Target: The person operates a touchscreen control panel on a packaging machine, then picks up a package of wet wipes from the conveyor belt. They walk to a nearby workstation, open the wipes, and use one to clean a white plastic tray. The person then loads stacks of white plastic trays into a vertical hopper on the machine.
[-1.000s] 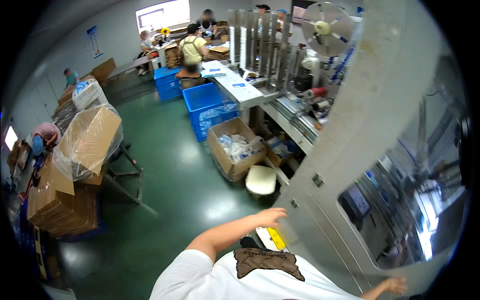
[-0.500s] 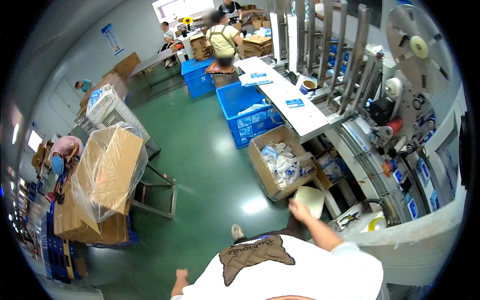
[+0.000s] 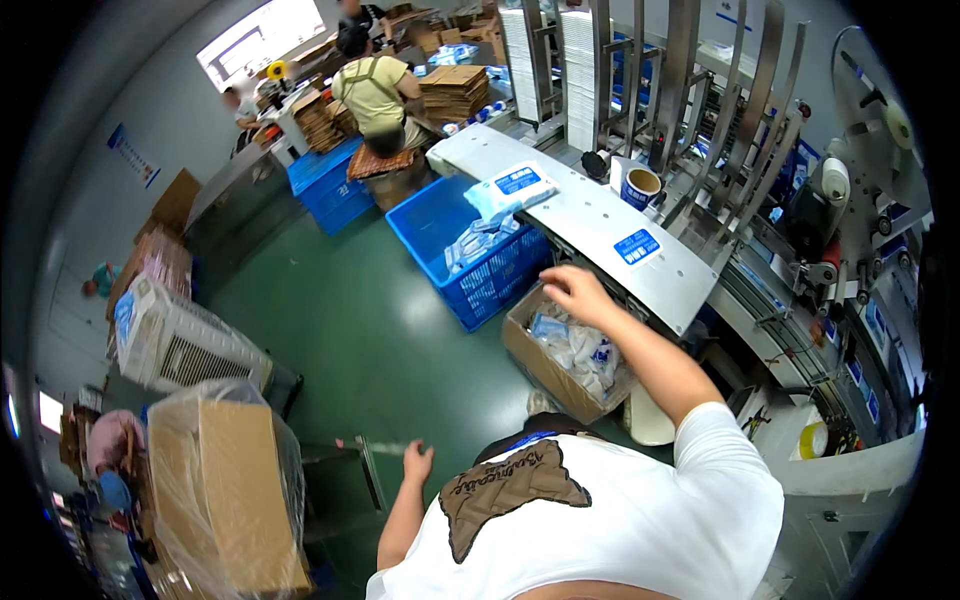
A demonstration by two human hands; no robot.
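My right hand reaches forward over the back edge of a cardboard box, beside the white machine table. Its fingers are loosely spread with nothing in them. Inside the box lie crumpled white and blue wrappers. On the table, a blue-and-white soft packet rests at the left edge, a flat blue label lies nearer me, and a label roll stands by the metal posts. My left hand hangs low at my side, away from the table, its fingers slightly apart and holding nothing.
A blue crate with packets stands left of the table. A pale stool is beside the cardboard box. Plastic-wrapped cardboard and a white slatted unit stand to the left. A person in a yellow top works farther back.
I have moved forward toward the table and crate. My right hand has risen from above the stool to the far side of the cardboard box. My left hand has swung forward.
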